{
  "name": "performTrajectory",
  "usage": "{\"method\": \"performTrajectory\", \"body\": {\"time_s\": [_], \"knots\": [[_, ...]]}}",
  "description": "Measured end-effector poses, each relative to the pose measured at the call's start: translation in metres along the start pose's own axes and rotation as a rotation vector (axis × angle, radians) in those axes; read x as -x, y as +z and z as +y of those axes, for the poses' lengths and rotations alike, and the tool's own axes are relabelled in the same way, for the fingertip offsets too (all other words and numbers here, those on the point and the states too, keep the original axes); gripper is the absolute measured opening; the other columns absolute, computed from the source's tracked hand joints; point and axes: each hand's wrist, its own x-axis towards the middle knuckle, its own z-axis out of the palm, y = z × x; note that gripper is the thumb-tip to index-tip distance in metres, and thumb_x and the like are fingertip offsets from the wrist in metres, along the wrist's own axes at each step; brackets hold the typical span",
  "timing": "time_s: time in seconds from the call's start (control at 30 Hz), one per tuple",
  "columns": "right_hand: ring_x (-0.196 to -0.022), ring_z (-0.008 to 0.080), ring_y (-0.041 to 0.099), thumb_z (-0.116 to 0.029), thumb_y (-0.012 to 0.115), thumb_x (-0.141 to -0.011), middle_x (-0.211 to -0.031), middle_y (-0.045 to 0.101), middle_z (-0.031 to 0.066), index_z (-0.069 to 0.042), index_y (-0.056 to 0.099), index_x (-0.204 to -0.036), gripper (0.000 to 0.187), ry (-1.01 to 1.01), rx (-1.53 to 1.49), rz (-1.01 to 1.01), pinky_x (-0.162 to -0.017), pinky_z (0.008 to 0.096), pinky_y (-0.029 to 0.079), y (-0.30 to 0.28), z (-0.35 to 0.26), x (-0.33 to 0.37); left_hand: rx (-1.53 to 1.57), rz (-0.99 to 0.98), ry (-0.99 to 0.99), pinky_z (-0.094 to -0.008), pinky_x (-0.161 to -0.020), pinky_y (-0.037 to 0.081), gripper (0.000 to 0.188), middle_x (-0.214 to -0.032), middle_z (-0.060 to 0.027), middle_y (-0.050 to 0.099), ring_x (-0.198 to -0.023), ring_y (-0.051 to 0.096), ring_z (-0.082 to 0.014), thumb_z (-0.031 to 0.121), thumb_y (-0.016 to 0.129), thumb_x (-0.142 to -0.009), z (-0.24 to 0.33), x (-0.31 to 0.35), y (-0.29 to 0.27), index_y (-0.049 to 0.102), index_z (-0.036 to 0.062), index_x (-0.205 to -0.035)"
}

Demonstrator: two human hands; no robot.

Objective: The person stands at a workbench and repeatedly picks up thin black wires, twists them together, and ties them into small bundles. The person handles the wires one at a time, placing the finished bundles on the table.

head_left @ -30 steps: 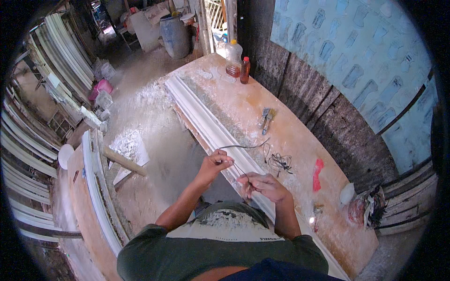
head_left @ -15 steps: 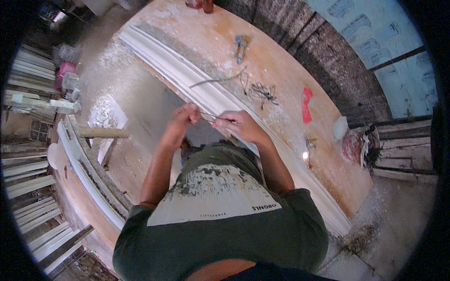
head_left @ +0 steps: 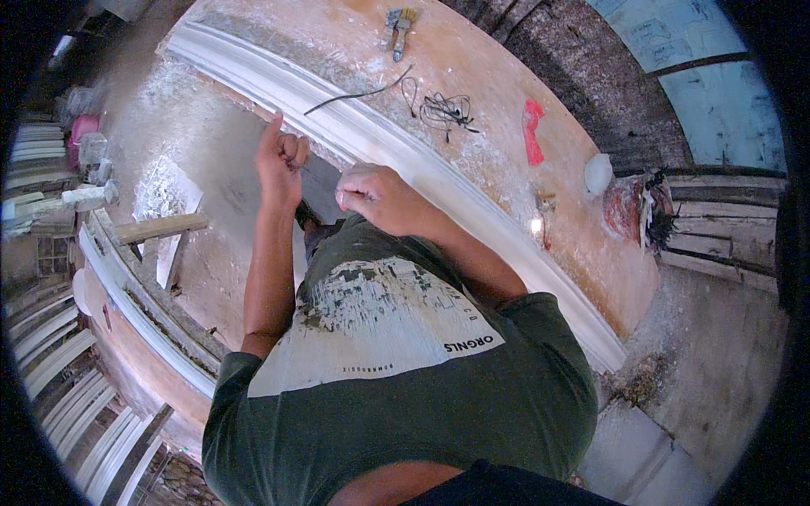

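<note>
My left hand (head_left: pixel 283 160) is raised at the near edge of the workbench, one finger stretched up and the others curled in. Slightly lower and to the right, my right hand (head_left: pixel 377 197) is closed, fingertips pressed together and facing the left. Whatever either hand holds is too small or hidden to make out. Beyond them lies a long white ridged moulding (head_left: pixel 354 118) along the bench edge. A dark strand (head_left: pixel 359 94) lies across it, beside a loose tangle of dark string (head_left: pixel 449 110) on the bench.
On the dusty bench (head_left: pixel 498 181) lie brushes (head_left: pixel 399 32), a red strip (head_left: pixel 532 133), a white lump (head_left: pixel 598 174) and a small bright light (head_left: pixel 536 226). A wooden bar (head_left: pixel 162 228) juts out from a second bench at left. White mouldings (head_left: pixel 55 363) are stacked beyond it.
My hands have moved apart in height, the left rising and the right shifting left. The thin strand stretched between them before no longer shows. The view has shifted, so the bench sits higher.
</note>
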Motion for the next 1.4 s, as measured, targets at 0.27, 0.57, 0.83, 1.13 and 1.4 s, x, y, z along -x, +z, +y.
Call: {"method": "performTrajectory", "body": {"time_s": [0.27, 0.57, 0.83, 1.13, 1.4], "knots": [[-0.081, 0.0294, 0.064, -0.024, 0.055, -0.084, -0.084, 0.067, 0.0147, -0.005, 0.068, -0.082, 0.024, 0.313, 0.011, 0.008, -0.078, 0.0385, 0.049, -0.042, 0.071, 0.013, -0.477, -0.321, -0.227, -0.0306, -0.073, 0.039, 0.041, -0.077, -0.0038, 0.059, -0.07, 0.046, -0.0137, 0.044, 0.04, -0.099, -0.027, -0.038, -0.015, 0.058, 0.0077, -0.093], [-0.109, 0.0414, 0.058, -0.044, 0.052, -0.093, -0.116, 0.059, 0.0311, -0.005, 0.047, -0.134, 0.057, 0.555, 0.651, 0.368, -0.096, 0.0475, 0.044, -0.064, 0.214, -0.008, -0.344, -0.319, -0.16, -0.0328, -0.09, 0.043, 0.048, -0.119, -0.011, 0.064, -0.099, 0.055, -0.0177, 0.039, 0.046, -0.096, -0.028, -0.008, -0.043, 0.057, 0.003, -0.124], [-0.107, 0.0336, 0.063, -0.037, 0.048, -0.096, -0.113, 0.065, 0.0239, 0.0, 0.061, -0.117, 0.044, 0.605, 0.46, 0.144, -0.096, 0.0382, 0.046, -0.013, 0.261, -0.132, -0.356, -0.352, -0.213, -0.0346, -0.091, 0.042, 0.042, -0.119, -0.0077, 0.062, -0.098, 0.056, -0.0186, 0.037, 0.051, -0.094, -0.035, 0.002, -0.026, 0.058, 0.007, -0.122], [-0.069, 0.0118, 0.065, -0.006, 0.057, -0.091, -0.083, 0.07, 0.0064, -0.005, 0.067, -0.101, 0.014, 0.346, -0.134, 0.178, -0.062, 0.0259, 0.049, -0.003, 0.096, -0.085, -0.236, -0.007, 0.002, -0.0323, -0.093, 0.04, 0.041, -0.109, -0.0093, 0.065, -0.096, 0.059, -0.0189, 0.032, 0.049, -0.099, -0.035, -0.003, -0.041, 0.051, 0.0029, -0.128], [-0.076, 0.0222, 0.067, -0.026, 0.065, -0.089, -0.088, 0.072, 0.0126, -0.005, 0.071, -0.099, 0.024, 0.371, -0.05, 0.011, -0.075, 0.0345, 0.051, -0.016, 0.065, -0.012, 0.414, -0.191, -0.075, -0.025, -0.06, 0.035, 0.022, -0.068, 0.0026, 0.038, -0.06, 0.038, -0.0098, 0.028, 0.043, -0.102, -0.026, -0.029, -0.032, 0.051, 0.008, -0.101]]}}
